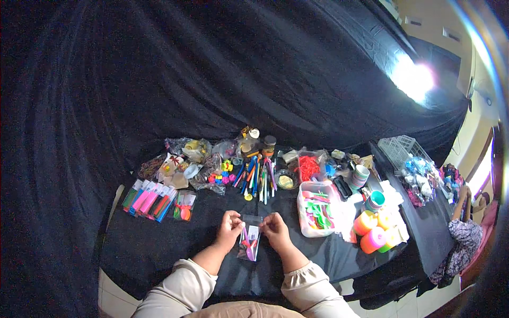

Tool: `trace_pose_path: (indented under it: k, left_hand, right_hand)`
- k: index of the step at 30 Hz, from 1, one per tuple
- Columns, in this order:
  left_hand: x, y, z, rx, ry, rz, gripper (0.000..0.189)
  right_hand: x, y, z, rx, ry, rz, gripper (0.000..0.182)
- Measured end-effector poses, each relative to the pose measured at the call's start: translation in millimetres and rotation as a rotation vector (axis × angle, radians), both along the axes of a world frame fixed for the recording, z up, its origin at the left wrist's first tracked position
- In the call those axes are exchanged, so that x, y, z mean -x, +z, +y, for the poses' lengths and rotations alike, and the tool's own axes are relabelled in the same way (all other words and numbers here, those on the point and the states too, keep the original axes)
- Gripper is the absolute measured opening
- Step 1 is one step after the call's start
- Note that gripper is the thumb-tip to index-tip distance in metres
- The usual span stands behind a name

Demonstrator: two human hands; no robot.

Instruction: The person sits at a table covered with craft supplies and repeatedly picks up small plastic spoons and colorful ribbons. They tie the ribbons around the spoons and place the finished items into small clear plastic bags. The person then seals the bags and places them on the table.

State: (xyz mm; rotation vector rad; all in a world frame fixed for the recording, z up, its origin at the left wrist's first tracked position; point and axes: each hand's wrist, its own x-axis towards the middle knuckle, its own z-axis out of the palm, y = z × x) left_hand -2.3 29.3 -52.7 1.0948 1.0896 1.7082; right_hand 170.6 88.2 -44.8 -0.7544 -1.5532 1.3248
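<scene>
A clear plastic bag [249, 238] hangs between my two hands near the front of the black-covered table. Inside it show a purple plastic spoon [249, 248], something red and a white card. The fingers of my left hand [230, 230] pinch the bag's upper left edge, and my right hand [276, 231] pinches the upper right edge. To the left lies a filled clear bag [185, 206] with an orange and a green spoon. On the right stands a clear plastic box [305, 226] of green, pink and red plastic spoons.
Packets with coloured contents [149, 200] lie at the left. Pens [256, 177], jars and bagged trinkets line the back. A container of red strips [309, 167], stacked cups [360, 175] and bright lidded cups [373, 239] stand right. A person [463, 234] sits far right beside another table.
</scene>
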Motion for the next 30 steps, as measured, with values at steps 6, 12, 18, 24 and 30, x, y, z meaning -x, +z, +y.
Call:
trace_pose_path:
  k: [6,12,18,24,30]
  left_hand:
    - [2,-3,0,0.04,0.038,0.135,0.022]
    - [2,2,-2,0.055,0.017,0.138,0.017]
    - [1,0,-1,0.077,0.024,0.114,0.014]
    - [0,3,-1,0.073,0.038,0.133,0.014]
    - [-1,6,-4,0.036,0.039,0.162,0.014]
  right_hand:
    - [-4,19,-7,-0.225,-0.044,-0.268,0.017]
    - [-7,32,-10,-0.366,-0.056,-0.396,0.014]
    - [-8,31,-10,-0.336,-0.053,-0.438,0.013]
    - [-9,22,-5,-0.058,0.01,-0.383,0.014]
    - [-10,21,-4,0.144,0.112,-0.216,0.012]
